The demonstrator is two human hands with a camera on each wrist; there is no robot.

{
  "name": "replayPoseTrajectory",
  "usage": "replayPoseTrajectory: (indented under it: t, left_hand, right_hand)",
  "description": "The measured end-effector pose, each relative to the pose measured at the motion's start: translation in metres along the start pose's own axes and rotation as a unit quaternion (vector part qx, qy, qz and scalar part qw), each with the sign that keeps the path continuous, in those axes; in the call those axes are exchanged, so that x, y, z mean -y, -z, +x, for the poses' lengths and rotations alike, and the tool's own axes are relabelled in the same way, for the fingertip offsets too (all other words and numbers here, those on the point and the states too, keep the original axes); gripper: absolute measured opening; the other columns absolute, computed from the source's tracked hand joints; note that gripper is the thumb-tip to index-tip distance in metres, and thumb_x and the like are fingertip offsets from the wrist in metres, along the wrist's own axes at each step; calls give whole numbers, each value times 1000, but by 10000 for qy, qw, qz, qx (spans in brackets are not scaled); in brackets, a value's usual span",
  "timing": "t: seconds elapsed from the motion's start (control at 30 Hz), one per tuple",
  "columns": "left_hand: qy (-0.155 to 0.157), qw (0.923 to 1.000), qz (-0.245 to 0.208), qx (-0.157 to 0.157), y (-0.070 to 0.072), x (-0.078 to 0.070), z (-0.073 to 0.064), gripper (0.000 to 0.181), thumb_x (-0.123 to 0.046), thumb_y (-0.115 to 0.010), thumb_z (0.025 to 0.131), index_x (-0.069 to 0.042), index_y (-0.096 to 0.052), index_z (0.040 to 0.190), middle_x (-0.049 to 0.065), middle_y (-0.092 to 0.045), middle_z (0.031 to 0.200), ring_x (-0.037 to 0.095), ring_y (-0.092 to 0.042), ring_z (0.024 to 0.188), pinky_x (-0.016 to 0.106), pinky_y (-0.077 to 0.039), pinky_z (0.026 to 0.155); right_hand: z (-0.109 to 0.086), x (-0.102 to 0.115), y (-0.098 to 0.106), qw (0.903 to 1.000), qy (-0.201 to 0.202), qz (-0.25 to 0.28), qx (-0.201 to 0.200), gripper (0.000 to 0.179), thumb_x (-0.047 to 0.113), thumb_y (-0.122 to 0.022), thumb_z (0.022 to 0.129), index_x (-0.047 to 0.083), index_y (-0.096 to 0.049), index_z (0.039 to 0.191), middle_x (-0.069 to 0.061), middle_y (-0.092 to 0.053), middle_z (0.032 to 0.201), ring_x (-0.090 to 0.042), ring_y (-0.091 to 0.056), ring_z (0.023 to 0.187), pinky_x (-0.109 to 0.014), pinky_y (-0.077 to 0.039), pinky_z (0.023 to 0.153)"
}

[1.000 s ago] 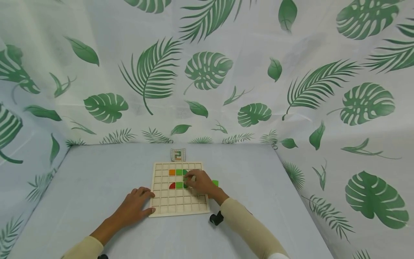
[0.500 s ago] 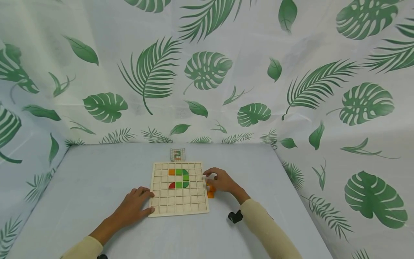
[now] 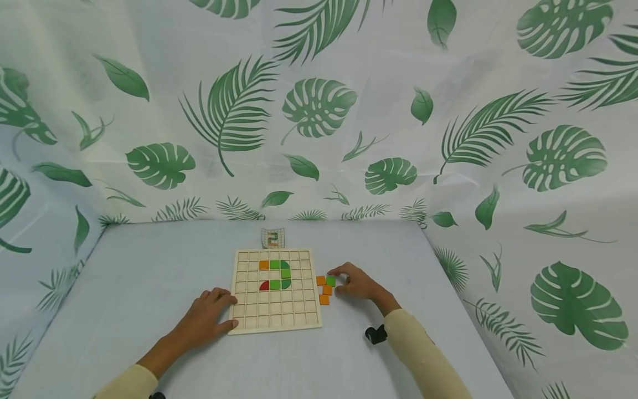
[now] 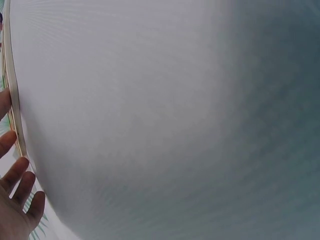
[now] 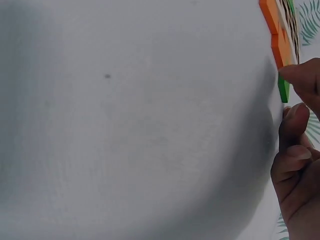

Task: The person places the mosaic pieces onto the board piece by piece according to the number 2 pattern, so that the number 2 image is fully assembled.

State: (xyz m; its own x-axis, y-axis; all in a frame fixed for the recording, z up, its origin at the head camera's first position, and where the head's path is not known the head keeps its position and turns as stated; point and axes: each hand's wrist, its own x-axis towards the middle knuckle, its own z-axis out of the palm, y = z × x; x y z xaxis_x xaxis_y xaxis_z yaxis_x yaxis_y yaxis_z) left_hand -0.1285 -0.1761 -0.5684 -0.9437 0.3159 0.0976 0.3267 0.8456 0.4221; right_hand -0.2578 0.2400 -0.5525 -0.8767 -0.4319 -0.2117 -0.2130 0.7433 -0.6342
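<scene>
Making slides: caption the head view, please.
Left hand touching a gridded board, right hand at loose orange and green tiles.

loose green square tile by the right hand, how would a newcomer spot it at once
On the pale tabletop in the head view, find the square, cream wooden grid board. Just off its right edge lie three loose orange square tiles. The loose green square tile is beside them, nearest the person's right hand, and is the group's only green one.
</scene>
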Motion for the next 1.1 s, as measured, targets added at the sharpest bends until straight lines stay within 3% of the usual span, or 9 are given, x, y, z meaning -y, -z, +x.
replayPoseTrajectory:
  t: [0.43, 0.83, 1.1]
  left_hand:
    - [4, 10000, -15, -35, 0, -1, 0, 44, -38, -80, 84, -18, -64, 121, 6, -58, 128, 28, -54, 112, 50, -47, 91]
    - [27, 10000, 9, 23, -1, 1, 1, 44, -40, -79, 85, -20, -64, 121, 5, -57, 128, 26, -54, 113, 48, -47, 90]
    - [-13, 10000, 42, -32, -1, 1, 0, 44, -39, -80, 84, -19, -64, 121, 5, -57, 127, 26, -54, 111, 47, -47, 88]
  right_hand:
    - [0, -3, -3, 9998, 145, -107, -131, 33, 18, -79, 87, 14, -73, 119, -1, -59, 112, -15, -49, 93, -28, -42, 79]
    - [1, 0, -7, 9982, 130, -485, -339, 35, 19, -80, 86, 14, -74, 121, 0, -57, 103, -13, -47, 84, -26, -41, 73]
    - [0, 4, -11, 9976, -120, -482, -480, 31, 18, -80, 87, 16, -76, 117, 3, -57, 103, -13, -47, 87, -28, -41, 75]
